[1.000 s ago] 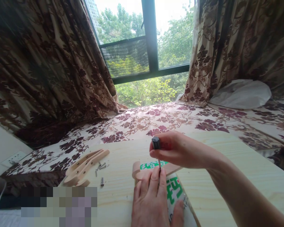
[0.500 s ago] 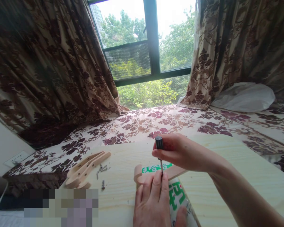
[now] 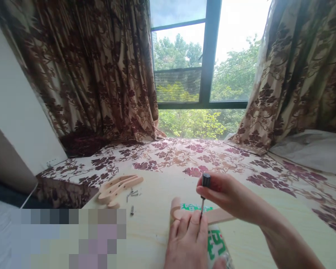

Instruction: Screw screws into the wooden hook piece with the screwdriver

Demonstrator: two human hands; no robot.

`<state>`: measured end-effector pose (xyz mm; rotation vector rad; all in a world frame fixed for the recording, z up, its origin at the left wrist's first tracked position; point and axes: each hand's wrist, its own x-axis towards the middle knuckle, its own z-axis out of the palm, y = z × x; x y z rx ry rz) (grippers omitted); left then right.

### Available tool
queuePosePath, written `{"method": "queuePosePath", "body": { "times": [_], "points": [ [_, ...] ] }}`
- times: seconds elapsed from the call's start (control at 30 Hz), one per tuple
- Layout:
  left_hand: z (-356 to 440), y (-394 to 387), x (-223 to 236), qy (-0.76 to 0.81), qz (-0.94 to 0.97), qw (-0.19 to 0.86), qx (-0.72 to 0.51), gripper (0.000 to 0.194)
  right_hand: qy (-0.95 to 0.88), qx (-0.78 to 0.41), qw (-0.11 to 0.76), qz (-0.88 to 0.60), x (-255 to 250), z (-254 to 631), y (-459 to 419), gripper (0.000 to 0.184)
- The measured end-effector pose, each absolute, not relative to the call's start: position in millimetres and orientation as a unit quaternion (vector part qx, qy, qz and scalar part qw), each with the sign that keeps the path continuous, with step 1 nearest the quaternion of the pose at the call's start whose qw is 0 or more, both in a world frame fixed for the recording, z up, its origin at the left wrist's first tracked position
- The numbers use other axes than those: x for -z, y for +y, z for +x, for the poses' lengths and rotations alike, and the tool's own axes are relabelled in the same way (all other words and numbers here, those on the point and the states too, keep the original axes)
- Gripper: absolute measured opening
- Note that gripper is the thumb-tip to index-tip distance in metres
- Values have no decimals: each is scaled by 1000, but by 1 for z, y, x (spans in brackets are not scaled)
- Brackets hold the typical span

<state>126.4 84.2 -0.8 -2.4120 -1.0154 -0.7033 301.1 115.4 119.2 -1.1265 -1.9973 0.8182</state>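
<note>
A screwdriver with a dark handle (image 3: 206,180) stands almost upright in my right hand (image 3: 231,194), whose thumb and fingers are closed around the handle. Its thin shaft runs down to the fingertips of my left hand (image 3: 187,241), where the tip is hidden. My left hand holds down a curved light wooden piece (image 3: 220,216), with its fingers pressed along the near side. Beneath that piece lies a white plastic packet with green lettering (image 3: 216,243). Whether a screw sits under the tip, I cannot tell.
Several curved wooden pieces with dark holes (image 3: 121,186) lie at the left of the pale wooden board (image 3: 154,231). Beside them are several loose metal screws (image 3: 133,193). Behind stretches a flowered cloth (image 3: 168,155) below a window with curtains. A white bag (image 3: 310,149) rests at right.
The view has shifted, so everything sits farther right and a little lower in the picture. Both hands keep their places on the screwdriver and the wooden piece.
</note>
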Motion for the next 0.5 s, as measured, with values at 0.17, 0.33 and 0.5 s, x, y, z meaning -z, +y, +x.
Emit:
{"method": "queuePosePath", "body": {
  "times": [0.17,0.33,0.5],
  "points": [
    [139,73,-16,-474,-851,-13,226,71,-784,-301,340,-424,-118,303,111,23],
    [142,59,-40,-492,-834,-133,209,69,-795,-262,339,-429,-116,308,111,26],
    [140,44,-56,-495,-822,-145,240,58,-794,-250,350,-428,-113,310,112,32]
  ]
}}
